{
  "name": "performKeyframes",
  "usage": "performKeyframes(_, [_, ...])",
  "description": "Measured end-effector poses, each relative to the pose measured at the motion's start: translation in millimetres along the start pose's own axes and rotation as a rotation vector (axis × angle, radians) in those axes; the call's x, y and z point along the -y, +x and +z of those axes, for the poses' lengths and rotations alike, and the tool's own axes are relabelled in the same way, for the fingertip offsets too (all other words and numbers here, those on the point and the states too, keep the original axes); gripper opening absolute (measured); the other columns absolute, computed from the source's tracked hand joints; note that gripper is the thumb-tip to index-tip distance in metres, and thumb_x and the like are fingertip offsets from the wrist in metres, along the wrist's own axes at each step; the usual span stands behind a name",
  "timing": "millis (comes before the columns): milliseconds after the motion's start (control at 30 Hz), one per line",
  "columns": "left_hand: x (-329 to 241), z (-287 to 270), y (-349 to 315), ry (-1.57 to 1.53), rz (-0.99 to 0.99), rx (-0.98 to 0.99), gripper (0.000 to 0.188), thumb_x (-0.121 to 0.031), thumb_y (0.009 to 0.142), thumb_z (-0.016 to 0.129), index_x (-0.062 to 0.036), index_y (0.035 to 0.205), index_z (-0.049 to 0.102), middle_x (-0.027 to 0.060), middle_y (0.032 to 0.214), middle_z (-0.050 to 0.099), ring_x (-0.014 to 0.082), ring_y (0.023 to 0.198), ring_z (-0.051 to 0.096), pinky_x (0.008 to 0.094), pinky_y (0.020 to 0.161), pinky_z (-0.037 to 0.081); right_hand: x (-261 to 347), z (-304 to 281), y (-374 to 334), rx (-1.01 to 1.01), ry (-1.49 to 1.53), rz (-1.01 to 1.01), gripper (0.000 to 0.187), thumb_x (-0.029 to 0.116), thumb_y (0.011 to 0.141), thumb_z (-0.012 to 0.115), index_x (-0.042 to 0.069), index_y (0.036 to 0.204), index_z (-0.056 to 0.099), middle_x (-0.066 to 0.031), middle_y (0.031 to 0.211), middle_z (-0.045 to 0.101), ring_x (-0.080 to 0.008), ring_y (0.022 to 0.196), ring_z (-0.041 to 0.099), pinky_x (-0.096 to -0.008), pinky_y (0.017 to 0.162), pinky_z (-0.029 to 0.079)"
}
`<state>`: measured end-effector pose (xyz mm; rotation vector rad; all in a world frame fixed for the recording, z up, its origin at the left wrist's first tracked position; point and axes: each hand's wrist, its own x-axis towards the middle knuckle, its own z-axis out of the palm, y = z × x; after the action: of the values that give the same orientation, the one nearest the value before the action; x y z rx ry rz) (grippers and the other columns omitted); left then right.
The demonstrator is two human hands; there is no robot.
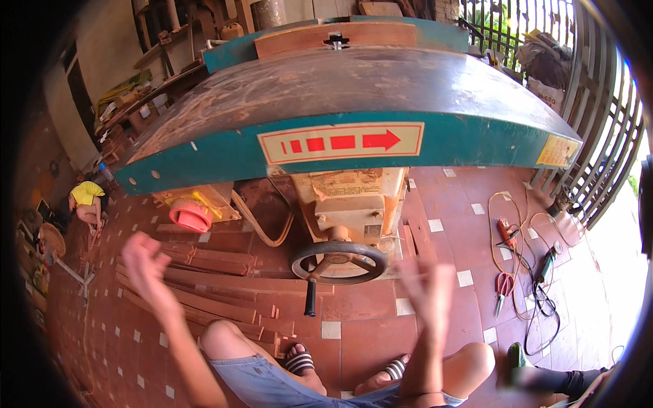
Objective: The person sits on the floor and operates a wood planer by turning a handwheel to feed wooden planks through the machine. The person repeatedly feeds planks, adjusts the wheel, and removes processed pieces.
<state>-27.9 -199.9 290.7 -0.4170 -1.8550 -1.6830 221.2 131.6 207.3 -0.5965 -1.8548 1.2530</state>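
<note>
Both my hands are raised in front of a big woodworking machine with a teal-edged metal table [340, 85]. My left hand [146, 268] is up at the left with nothing in it, its fingers stretched and slightly apart. It is nearest to a red round port [190, 215] below the table. At the right, my right hand [428, 289] is blurred by motion; its fingers look extended and hold nothing visible. Between the hands is a black handwheel [339, 262] with a crank handle, which neither hand touches.
Long wooden strips [211, 289] lie on the tiled floor at left. Red-handled scissors [503, 285], a power tool [546, 262] and tangled cords lie at right. Another person in a yellow shirt [87, 194] crouches far left. A dark-sleeved limb [564, 381] shows at lower right.
</note>
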Motion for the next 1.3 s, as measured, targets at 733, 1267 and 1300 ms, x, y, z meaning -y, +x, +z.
performKeyframes(733, [-64, 73, 254, 0.518, -0.076, 0.93, 0.074, -0.062, 0.095, 0.058, 0.0027, 0.13, 0.066, 0.0142, 0.126, 0.07, 0.0197, 0.107, 0.067, 0.0337, 0.095, 0.053, 183, -206, 249, 0.18, -1.22, 0.239, 0.063, 0.052, 0.11, 0.03, 0.009, 0.154, 0.041, -0.0162, 0.14, 0.062, -0.0284, 0.126, 0.06, -0.0402, 0.115, 0.039])
performKeyframes(1267, [-100, 63, 219, 0.673, -0.016, 0.822, 0.06, -0.051, 0.104, 0.054, 0.0089, 0.106, 0.064, 0.0053, 0.093, 0.063, 0.0142, 0.089, 0.052, 0.03, 0.088, 0.045, 154, -227, 232, -0.094, -1.446, 0.051, 0.054, 0.056, 0.104, 0.047, 0.009, 0.122, 0.066, -0.0284, 0.098, 0.066, -0.0452, 0.092, 0.064, -0.0547, 0.085, 0.049])
performKeyframes(1300, [-107, 67, 217, 0.714, -0.076, 0.826, 0.063, -0.052, 0.104, 0.053, 0.0104, 0.113, 0.062, 0.0109, 0.099, 0.065, 0.0199, 0.094, 0.056, 0.0323, 0.092, 0.046, 162, -217, 224, -0.179, -1.355, 0.189, 0.057, 0.058, 0.101, 0.051, 0.006, 0.115, 0.07, -0.0282, 0.106, 0.067, -0.0466, 0.101, 0.063, -0.0543, 0.091, 0.048])
